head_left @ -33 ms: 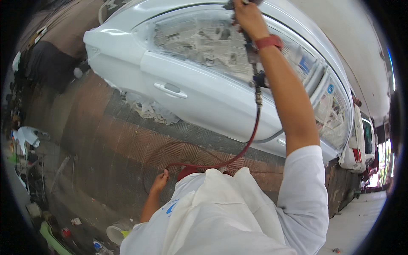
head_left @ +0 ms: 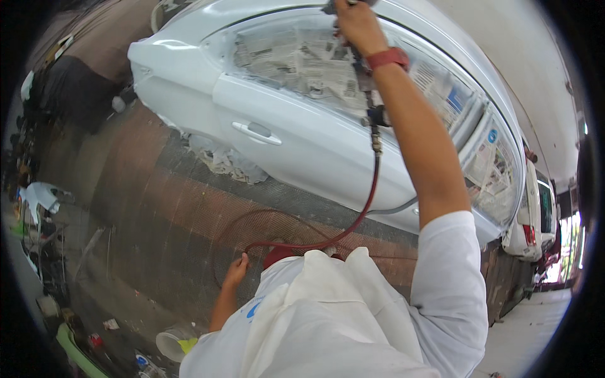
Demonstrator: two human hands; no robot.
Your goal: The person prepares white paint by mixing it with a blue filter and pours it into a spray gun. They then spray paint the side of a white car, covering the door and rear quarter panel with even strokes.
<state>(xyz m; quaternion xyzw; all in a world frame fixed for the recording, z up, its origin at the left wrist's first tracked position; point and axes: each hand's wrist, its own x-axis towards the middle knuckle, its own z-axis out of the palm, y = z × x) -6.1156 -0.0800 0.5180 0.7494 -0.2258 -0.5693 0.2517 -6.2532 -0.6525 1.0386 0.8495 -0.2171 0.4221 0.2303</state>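
Observation:
A silver-white car body [head_left: 309, 132] fills the upper middle, its windows masked with newspaper [head_left: 309, 60] under clear film. My right hand [head_left: 360, 28] is raised at the top edge, its fingers wrapped round a spray gun [head_left: 365, 82] held over the masked window and roof edge. The gun's head is partly cut off by the frame. From the fitting at its lower end a dark red air hose [head_left: 373, 195] curves down across my front. Low beside my waist, my left hand [head_left: 237, 269] is closed round that hose.
The hose loops onto the dark and reddish paved floor [head_left: 164, 208]. Crumpled masking sheet [head_left: 227, 162] hangs below the rear panel. A white bucket [head_left: 171, 345] stands at my lower left, near a green curved panel [head_left: 79, 353]. Another white car [head_left: 532, 220] is parked at far right.
My right hand and the spray gun have shifted slightly left along the roof edge, drawing the hose's upper part with them. My left hand stays on the hose.

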